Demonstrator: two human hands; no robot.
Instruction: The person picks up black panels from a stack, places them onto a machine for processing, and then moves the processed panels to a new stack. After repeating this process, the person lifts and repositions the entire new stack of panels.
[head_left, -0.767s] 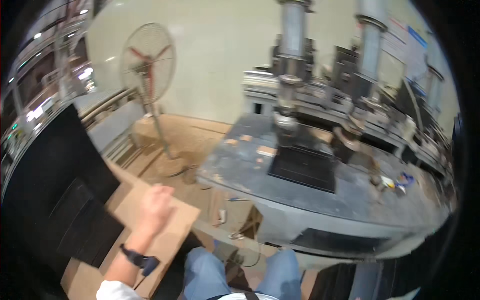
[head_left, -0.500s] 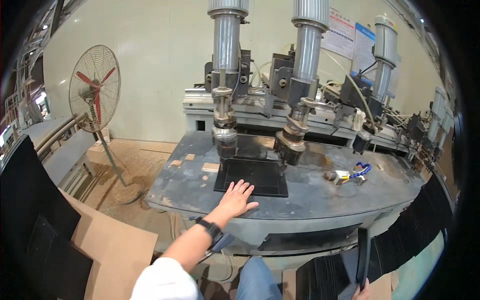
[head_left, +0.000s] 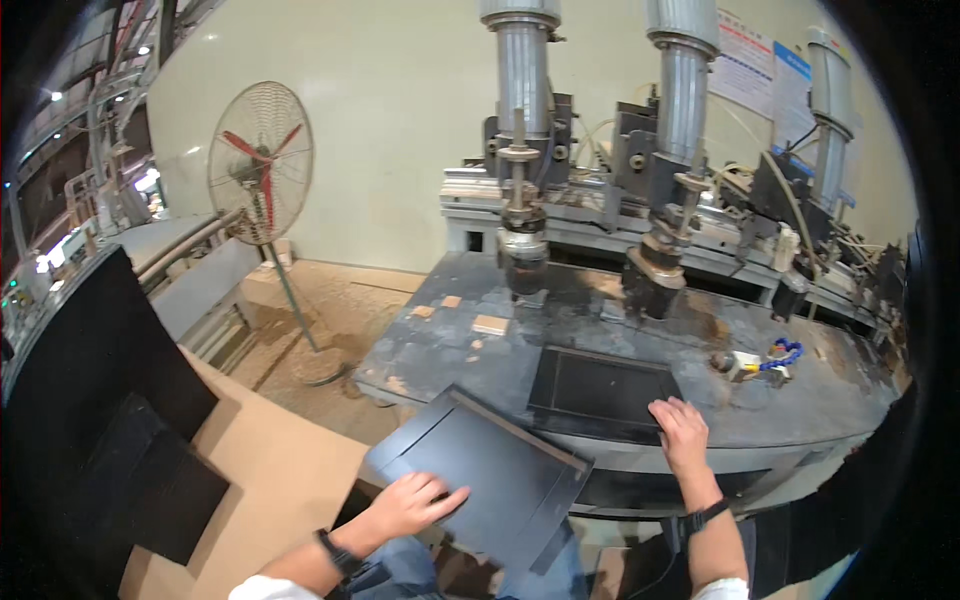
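Two hands are at work on two panels. The left hand lies palm down over the lower left part of a grey panel, thumb out across its face; the pictures don't show whether its fingers clasp an edge or only press. The right hand has bent fingers at the right edge of a black panel; with the thumb hidden, I can't tell whether they pinch it.

The grey panel tilts above the person's legs, near the front of the desk. The black panel lies flat on the desk, by its front edge. My worry is the grey one: if the left fingers only press, it could slide off over the knees. Their corners nearly meet in this view, so a careless swing could knock or scratch either. Wood scraps behind could get under a panel and leave it sitting uneven.

Beyond stand a left spindle and a right spindle, with a blue hose farther right.

Nothing is surely a container; cardboard at left carries a small black sheet, beside a tall dark board. A fan stands behind.
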